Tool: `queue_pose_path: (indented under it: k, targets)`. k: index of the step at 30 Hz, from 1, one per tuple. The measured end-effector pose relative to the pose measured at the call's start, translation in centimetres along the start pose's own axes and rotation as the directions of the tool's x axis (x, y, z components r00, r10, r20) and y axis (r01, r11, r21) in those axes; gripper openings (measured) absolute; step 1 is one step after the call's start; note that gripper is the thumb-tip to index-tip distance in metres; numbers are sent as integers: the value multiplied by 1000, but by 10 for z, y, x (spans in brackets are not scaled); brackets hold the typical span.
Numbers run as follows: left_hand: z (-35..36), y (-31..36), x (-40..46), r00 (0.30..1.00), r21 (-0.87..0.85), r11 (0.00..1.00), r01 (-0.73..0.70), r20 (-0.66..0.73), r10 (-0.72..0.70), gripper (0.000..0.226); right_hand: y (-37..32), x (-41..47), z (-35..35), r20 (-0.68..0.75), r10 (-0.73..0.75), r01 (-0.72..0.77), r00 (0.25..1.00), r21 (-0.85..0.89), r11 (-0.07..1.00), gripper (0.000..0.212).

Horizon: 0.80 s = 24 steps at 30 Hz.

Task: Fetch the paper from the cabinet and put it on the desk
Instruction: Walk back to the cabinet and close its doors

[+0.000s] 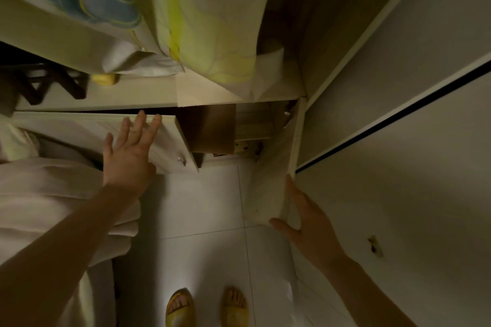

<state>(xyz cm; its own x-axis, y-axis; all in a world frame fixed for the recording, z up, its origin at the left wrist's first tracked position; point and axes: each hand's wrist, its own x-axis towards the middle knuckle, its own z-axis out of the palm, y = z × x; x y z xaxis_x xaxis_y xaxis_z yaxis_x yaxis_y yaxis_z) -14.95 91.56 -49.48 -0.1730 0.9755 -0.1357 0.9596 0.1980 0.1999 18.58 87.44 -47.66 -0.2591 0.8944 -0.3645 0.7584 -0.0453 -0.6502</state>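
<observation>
Standing before the cabinet (164,93) in dim light, we are working on its two low doors, and going from left to right: our left hand (127,151) is lying flat on the left door (170,141), fingers spread wide and holding nothing, fingertips reaching its top edge; between the doors the opening is showing a brown box (212,127) and a pale stack (252,122) that may be the paper, though we cannot tell in this gloom; our right hand (310,223) is cupping the free edge of the right door (271,186), thumb on the inner side, fingers loosely open along the outer face, gripping nothing else. To do this step well, we are judging that both doors should swing fully wide and evenly, clear of our feet (207,305) below; then one hand should be freed to reach in low, as the bedding (207,34) overhanging the shelf is shading the inside.
</observation>
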Motion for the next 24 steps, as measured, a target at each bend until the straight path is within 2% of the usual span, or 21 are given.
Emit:
queue_pose_path:
  k: [6,11,15,20,24]
  targets:
    - [-2,-11,-2,998,73,995,-62,-12,63,99,-42,24,37,-110,6,-12,994,-56,998,95]
    - [5,-16,-3,995,72,994,-86,-41,89,99,-53,42,50,-203,-28,-14,979,-200,980,104]
    - [10,-23,-3,991,45,993,-111,-64,114,99,-58,58,60,-179,-43,6,983,-200,980,100]
    - [12,-29,-2,986,44,990,-132,-93,136,94,-72,73,64,-182,-56,-9,982,-340,940,83]
    - [15,-29,-1,983,38,989,-140,-118,143,90,-87,92,56,-118,-26,-24,993,-407,913,83]
